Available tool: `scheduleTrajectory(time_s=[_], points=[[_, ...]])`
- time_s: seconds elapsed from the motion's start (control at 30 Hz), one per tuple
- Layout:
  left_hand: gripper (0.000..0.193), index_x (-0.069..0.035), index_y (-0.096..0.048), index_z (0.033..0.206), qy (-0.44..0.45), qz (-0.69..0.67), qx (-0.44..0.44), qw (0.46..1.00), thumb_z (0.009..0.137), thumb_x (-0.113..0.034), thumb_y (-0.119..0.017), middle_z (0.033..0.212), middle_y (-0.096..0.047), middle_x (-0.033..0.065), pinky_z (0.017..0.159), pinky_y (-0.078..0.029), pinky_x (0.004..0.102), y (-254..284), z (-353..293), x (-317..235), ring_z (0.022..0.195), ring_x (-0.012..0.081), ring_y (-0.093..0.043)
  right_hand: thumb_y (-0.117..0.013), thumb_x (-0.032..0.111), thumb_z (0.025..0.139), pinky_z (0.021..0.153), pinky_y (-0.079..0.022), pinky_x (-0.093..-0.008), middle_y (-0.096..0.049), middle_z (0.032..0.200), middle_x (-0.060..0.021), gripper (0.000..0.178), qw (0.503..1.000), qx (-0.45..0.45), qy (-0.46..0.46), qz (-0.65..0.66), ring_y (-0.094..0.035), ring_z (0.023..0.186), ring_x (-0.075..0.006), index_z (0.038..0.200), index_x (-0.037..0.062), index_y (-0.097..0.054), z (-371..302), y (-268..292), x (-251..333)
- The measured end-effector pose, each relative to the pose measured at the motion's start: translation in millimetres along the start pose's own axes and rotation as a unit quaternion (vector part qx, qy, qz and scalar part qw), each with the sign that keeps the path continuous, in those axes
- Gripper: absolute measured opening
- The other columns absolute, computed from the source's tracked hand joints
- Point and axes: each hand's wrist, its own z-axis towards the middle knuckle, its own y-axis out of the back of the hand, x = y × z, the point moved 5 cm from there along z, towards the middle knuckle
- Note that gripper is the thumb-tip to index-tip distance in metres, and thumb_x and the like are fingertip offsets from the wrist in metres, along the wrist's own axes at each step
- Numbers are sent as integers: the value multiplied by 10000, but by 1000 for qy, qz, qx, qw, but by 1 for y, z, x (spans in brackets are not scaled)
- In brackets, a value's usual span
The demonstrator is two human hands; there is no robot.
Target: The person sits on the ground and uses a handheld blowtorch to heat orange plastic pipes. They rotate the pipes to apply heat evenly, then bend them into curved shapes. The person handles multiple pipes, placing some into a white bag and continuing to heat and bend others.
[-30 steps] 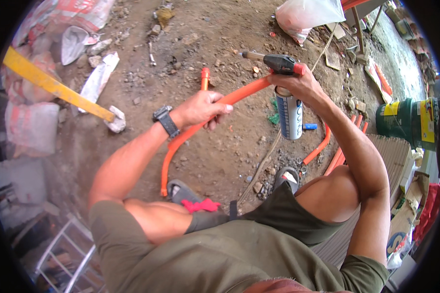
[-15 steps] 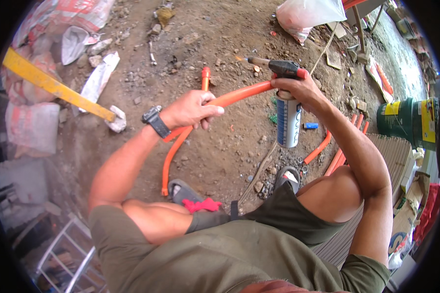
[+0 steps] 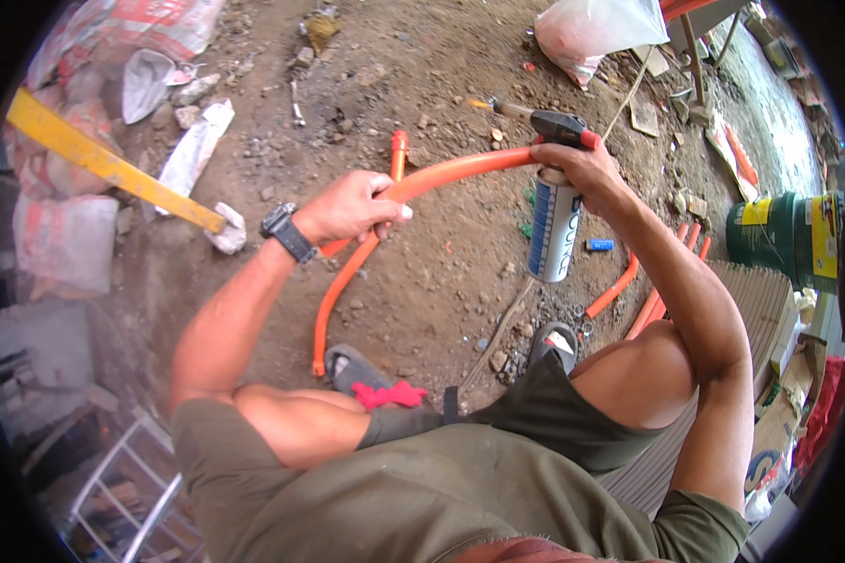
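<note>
My left hand (image 3: 355,208) is closed around an orange plastic pipe (image 3: 469,169) that curves gently up to the right. My right hand (image 3: 580,169) grips a gas torch (image 3: 556,220), a white and blue canister with a black and red burner head. A small flame (image 3: 480,103) burns at the nozzle, which points left, above and beyond the pipe. The pipe's right end meets my right hand; whether those fingers also hold it is hidden. Below my left hand, another bent orange pipe (image 3: 333,302) lies on the dirt.
A yellow bar (image 3: 113,169) slants in from the left, near filled sacks (image 3: 64,235). At right are cut orange pipes (image 3: 650,305), a blue lighter-like piece (image 3: 600,245), stacked grey sheets (image 3: 751,300) and green buckets (image 3: 765,239). A white plastic bag (image 3: 601,33) sits at the top.
My right hand and the torch have shifted slightly right, the canister tilting a little. My left hand stays on the pipe, which now looks slightly more bowed. The flame still burns.
</note>
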Motion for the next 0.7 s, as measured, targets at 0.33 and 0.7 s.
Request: scheduleTrajectory(time_s=[0.33, 0.7], points=[[270, -37, -679, 979, -14, 19, -26, 999, 950, -294, -758, 761, -667, -7, 499, -490, 216, 0, -3, -10, 594, 47, -621, -793, 176, 875, 669, -470, -254, -674, 838, 25, 185, 999, -29, 15, 20, -593, 735, -68, 1020, 76, -737, -9, -4, 14], [253, -34, -627, 997, 10, -78, -58, 995, 941, -235, -769, 742, -618, -3, 484, -465, 228, -21, -21, -36, 565, 62, -566, -801, 195, 848, 687, -478, -266, -666, 851, 25, 200, 997, -28, 58, -48, -586, 770, -64, 981, 67, -726, -19, 9, 61]])
